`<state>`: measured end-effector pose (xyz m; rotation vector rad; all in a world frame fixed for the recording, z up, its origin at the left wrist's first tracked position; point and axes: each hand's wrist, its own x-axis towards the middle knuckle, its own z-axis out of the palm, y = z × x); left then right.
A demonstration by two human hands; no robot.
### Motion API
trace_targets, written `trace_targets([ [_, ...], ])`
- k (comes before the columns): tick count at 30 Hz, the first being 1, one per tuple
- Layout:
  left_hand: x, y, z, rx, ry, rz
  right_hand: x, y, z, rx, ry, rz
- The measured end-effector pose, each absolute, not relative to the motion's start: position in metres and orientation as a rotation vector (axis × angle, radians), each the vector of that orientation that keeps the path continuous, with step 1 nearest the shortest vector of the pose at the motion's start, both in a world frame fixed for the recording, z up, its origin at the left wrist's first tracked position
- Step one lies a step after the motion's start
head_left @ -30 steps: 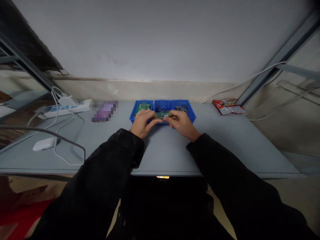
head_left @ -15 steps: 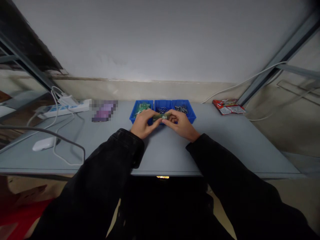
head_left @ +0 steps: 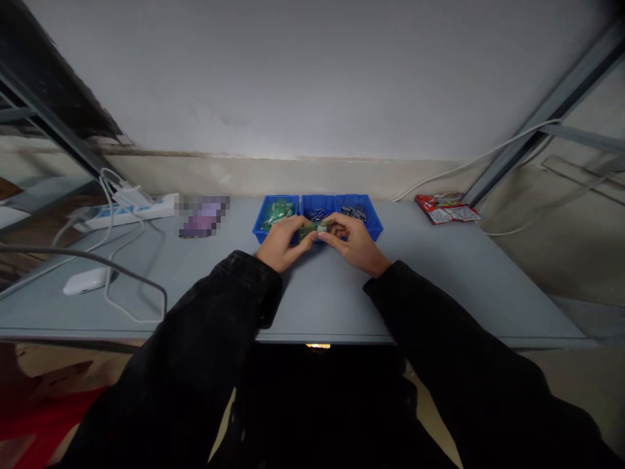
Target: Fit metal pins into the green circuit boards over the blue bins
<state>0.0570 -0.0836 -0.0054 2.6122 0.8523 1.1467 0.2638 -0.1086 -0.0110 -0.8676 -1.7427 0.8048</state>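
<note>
My left hand (head_left: 282, 245) and my right hand (head_left: 357, 245) pinch a small green part (head_left: 307, 229) between them, just in front of the blue bins. The part looks flat and has a pale block on its near side; its ends are hidden by my fingers. Behind my left hand, the left blue bin (head_left: 256, 227) contains green pieces (head_left: 280, 210). Thin metal pieces (head_left: 317, 213) lie in the middle blue bin (head_left: 318, 200), partly covered by my hands. Dark grey pieces (head_left: 354, 213) fill part of the right blue bin (head_left: 376, 228).
On the left of the grey table (head_left: 322, 299) are a white power strip (head_left: 163, 206) with cables, a pixelated purple item (head_left: 202, 215) and a white rounded case (head_left: 85, 281). A red packet (head_left: 446, 210) lies at the back right. A wall stands behind the bins.
Both hands keep hold of the green part with almost no movement. Its pale block has shifted very slightly to the right between my fingers.
</note>
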Motion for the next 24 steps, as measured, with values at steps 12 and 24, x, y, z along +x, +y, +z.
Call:
trace_targets([
  [12,0.0567,-0.0823,-0.0068,2.684,0.770,1.154,0.2626,-0.1088,-0.0110,-0.873,-1.747,0.870],
  [24,0.0550,-0.0845,-0.0049,2.634,0.803,1.124,0.2652,-0.1063,-0.0129,-0.863,-1.781,0.940],
])
